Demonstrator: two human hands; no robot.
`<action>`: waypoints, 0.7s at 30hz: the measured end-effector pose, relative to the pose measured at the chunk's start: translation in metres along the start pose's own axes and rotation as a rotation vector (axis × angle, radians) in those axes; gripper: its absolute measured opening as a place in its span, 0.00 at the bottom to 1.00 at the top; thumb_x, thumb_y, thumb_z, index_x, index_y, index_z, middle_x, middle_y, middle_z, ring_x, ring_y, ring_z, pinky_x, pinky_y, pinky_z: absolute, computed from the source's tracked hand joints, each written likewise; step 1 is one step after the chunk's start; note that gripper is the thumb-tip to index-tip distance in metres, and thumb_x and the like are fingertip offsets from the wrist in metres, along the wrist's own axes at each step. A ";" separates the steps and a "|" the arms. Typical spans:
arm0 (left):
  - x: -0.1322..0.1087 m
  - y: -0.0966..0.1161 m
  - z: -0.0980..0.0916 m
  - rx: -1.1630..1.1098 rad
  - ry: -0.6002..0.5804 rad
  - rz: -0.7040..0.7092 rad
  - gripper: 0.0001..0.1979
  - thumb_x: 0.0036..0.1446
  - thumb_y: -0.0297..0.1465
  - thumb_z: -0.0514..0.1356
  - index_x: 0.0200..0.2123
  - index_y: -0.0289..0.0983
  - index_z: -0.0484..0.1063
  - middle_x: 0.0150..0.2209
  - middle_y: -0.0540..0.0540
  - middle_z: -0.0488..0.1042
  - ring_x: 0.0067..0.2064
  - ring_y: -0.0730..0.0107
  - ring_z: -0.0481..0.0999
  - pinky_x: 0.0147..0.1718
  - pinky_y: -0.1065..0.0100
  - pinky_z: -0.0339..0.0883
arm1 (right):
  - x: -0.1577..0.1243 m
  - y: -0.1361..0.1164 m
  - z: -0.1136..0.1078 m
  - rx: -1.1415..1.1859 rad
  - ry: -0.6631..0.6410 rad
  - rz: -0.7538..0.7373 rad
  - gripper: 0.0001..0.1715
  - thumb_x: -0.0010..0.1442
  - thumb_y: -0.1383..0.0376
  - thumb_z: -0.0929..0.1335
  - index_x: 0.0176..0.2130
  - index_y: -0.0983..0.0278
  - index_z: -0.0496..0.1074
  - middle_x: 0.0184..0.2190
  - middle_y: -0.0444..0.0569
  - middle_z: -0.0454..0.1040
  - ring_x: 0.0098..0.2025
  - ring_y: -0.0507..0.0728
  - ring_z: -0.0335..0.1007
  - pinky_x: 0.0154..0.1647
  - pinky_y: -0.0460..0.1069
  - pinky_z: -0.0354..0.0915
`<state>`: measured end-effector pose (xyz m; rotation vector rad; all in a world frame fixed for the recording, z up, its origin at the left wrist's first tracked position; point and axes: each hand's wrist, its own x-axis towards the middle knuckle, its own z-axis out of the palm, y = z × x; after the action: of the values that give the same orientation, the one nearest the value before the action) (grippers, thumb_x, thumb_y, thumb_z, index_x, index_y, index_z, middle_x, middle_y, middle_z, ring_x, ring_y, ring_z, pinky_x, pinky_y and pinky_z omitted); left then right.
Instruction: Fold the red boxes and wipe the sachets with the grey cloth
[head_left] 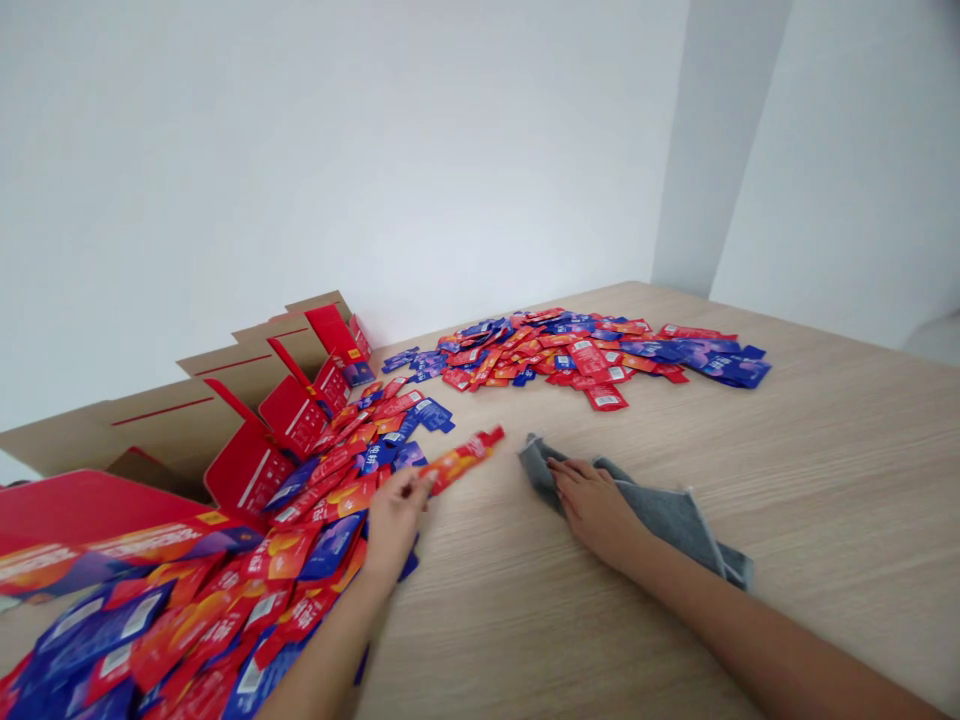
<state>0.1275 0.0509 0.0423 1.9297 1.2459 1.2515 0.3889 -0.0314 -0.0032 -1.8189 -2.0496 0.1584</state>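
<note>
My left hand pinches the near end of a red-orange sachet, a slim printed packet angled up and to the right over the table. Beneath and left of that hand spreads a long heap of red and blue sachets. To the right, my right hand presses on a crumpled grey cloth lying on the wooden tabletop. Its fingers rest over the cloth's left part, and the rest trails out to the right beneath the wrist.
Open red cardboard boxes with brown inner flaps stand in a row along the left. A second pile of red and blue sachets lies at the table's far side. White walls rise behind the wooden table.
</note>
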 end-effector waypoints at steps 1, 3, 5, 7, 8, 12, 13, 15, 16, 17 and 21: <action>0.008 -0.004 -0.005 -0.114 0.133 -0.084 0.16 0.49 0.41 0.60 0.17 0.38 0.63 0.16 0.54 0.63 0.20 0.74 0.63 0.21 0.71 0.60 | -0.001 -0.003 0.000 0.010 0.005 -0.005 0.24 0.60 0.72 0.57 0.54 0.67 0.67 0.56 0.55 0.65 0.56 0.63 0.58 0.51 0.58 0.57; 0.020 -0.012 -0.008 -0.362 0.315 -0.234 0.17 0.45 0.44 0.61 0.20 0.37 0.63 0.17 0.55 0.64 0.19 0.76 0.63 0.22 0.72 0.63 | -0.003 -0.009 0.001 0.051 0.018 -0.018 0.24 0.61 0.70 0.58 0.55 0.65 0.65 0.57 0.54 0.65 0.56 0.63 0.57 0.52 0.59 0.56; 0.029 -0.018 0.002 -0.527 0.333 -0.366 0.17 0.42 0.45 0.62 0.24 0.36 0.66 0.21 0.53 0.68 0.21 0.76 0.65 0.24 0.70 0.67 | -0.003 -0.015 0.001 0.120 0.019 -0.042 0.24 0.62 0.65 0.59 0.57 0.63 0.64 0.56 0.54 0.65 0.56 0.63 0.57 0.53 0.60 0.55; 0.041 -0.022 0.026 -0.383 0.165 -0.376 0.17 0.48 0.44 0.58 0.31 0.35 0.68 0.26 0.48 0.72 0.24 0.74 0.70 0.28 0.68 0.69 | -0.003 -0.020 -0.001 0.198 0.005 -0.070 0.23 0.63 0.61 0.60 0.57 0.59 0.64 0.56 0.52 0.65 0.56 0.62 0.57 0.54 0.61 0.54; 0.049 -0.024 0.041 -0.254 0.072 -0.349 0.17 0.52 0.43 0.55 0.34 0.34 0.69 0.28 0.46 0.74 0.27 0.72 0.72 0.30 0.66 0.70 | -0.002 -0.021 -0.003 0.231 -0.005 -0.081 0.23 0.63 0.59 0.60 0.57 0.57 0.64 0.56 0.50 0.65 0.56 0.62 0.57 0.54 0.60 0.54; 0.099 -0.030 0.105 0.111 -0.130 -0.225 0.12 0.53 0.31 0.56 0.41 0.36 0.71 0.45 0.41 0.74 0.49 0.62 0.71 0.48 0.59 0.64 | -0.002 -0.023 -0.010 0.275 -0.076 -0.145 0.20 0.64 0.59 0.60 0.55 0.49 0.65 0.60 0.44 0.61 0.61 0.62 0.51 0.56 0.63 0.50; 0.113 -0.032 0.117 0.139 -0.144 -0.211 0.12 0.51 0.29 0.57 0.41 0.38 0.72 0.49 0.41 0.72 0.55 0.60 0.66 0.53 0.57 0.59 | -0.002 -0.022 -0.011 0.276 -0.102 -0.171 0.20 0.64 0.60 0.61 0.54 0.48 0.65 0.60 0.43 0.60 0.62 0.62 0.49 0.57 0.64 0.48; 0.139 -0.035 0.136 0.210 -0.172 -0.195 0.12 0.49 0.26 0.58 0.39 0.40 0.73 0.56 0.43 0.67 0.62 0.56 0.54 0.58 0.53 0.49 | -0.002 -0.021 -0.012 0.282 -0.144 -0.220 0.21 0.62 0.62 0.63 0.53 0.46 0.66 0.60 0.41 0.60 0.63 0.63 0.47 0.59 0.64 0.44; 0.149 -0.036 0.143 0.241 -0.181 -0.197 0.12 0.50 0.26 0.58 0.39 0.40 0.74 0.58 0.43 0.64 0.64 0.54 0.49 0.59 0.50 0.45 | -0.002 -0.020 -0.012 0.286 -0.152 -0.234 0.21 0.61 0.62 0.63 0.53 0.46 0.67 0.60 0.41 0.61 0.62 0.62 0.48 0.59 0.64 0.44; 0.157 -0.037 0.147 0.264 -0.188 -0.205 0.12 0.50 0.27 0.57 0.39 0.40 0.74 0.59 0.43 0.63 0.64 0.53 0.47 0.59 0.48 0.43 | -0.002 -0.019 -0.012 0.288 -0.152 -0.243 0.22 0.60 0.63 0.64 0.53 0.46 0.67 0.59 0.41 0.61 0.62 0.62 0.49 0.59 0.64 0.45; 0.165 -0.040 0.152 0.271 -0.210 -0.218 0.13 0.52 0.26 0.55 0.41 0.36 0.72 0.59 0.39 0.62 0.63 0.53 0.53 0.59 0.50 0.44 | -0.001 -0.020 -0.012 0.284 -0.101 -0.234 0.23 0.59 0.67 0.64 0.52 0.48 0.69 0.57 0.42 0.65 0.58 0.63 0.56 0.55 0.62 0.53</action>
<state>0.2723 0.2241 0.0129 1.9836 1.5274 0.7820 0.3752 -0.0375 0.0141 -1.4173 -2.1626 0.4579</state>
